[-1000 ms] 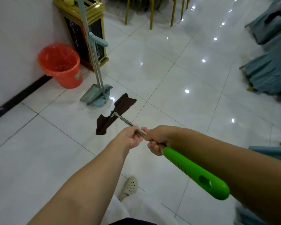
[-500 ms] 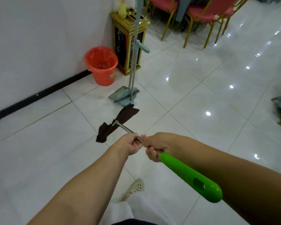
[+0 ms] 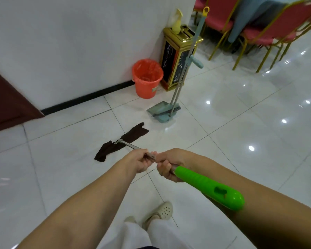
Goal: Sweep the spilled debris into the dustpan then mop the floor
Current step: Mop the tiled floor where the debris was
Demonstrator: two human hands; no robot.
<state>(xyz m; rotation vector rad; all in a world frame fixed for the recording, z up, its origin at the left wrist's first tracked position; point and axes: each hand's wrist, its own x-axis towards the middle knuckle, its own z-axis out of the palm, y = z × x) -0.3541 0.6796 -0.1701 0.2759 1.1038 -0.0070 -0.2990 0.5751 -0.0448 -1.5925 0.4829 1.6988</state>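
Note:
Both my hands grip the mop's metal shaft. My left hand (image 3: pixel 140 162) is in front, my right hand (image 3: pixel 170 165) just behind it, where the green grip (image 3: pixel 210 187) begins. The mop's dark brown cloth head (image 3: pixel 121 141) lies flat on the white tiles ahead of me. Beyond it, a teal dustpan (image 3: pixel 160 109) stands on the floor with the broom (image 3: pixel 186 65) clipped upright in it. No debris shows on the tiles.
An orange bucket (image 3: pixel 147 78) and a gold-and-black bin (image 3: pixel 178 56) stand against the white wall. Red chairs with gold legs (image 3: pixel 255 33) crowd the back right. A dark door (image 3: pixel 5 103) is at the left. My shoe (image 3: pixel 162 211) is below.
My view has swung left, so the bucket, bin and dustpan now sit further right and the door has appeared. The mop head has stayed just before the dustpan; both hands keep their grip.

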